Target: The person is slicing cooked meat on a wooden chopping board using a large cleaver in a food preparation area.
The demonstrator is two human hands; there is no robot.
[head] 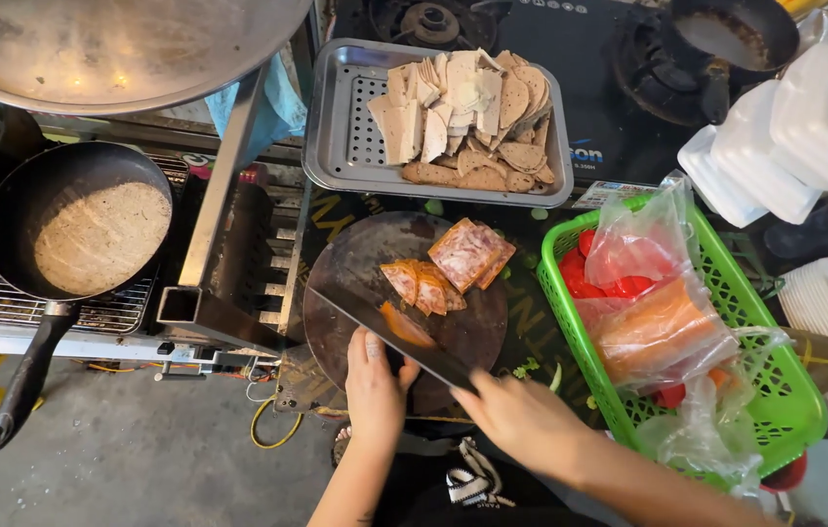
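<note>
My right hand (523, 420) grips the handle of a large dark cleaver (389, 337), whose blade lies tilted over a round dark cutting board (365, 259). My left hand (375, 385) rests by the blade's near side, fingers touching it. A thin orange slice (404, 327) lies on the blade. Beyond it on the board sit sliced orange-red meat pieces (424, 286) and a stack of pink speckled cold-cut slices (470, 254).
A perforated metal tray (341, 137) of pale and brown meat slices sits behind the board. A green basket (785, 390) with plastic bags of red and orange food is at right. White foam boxes (804, 137) far right. A black pan (77, 224) rests on a grill at left.
</note>
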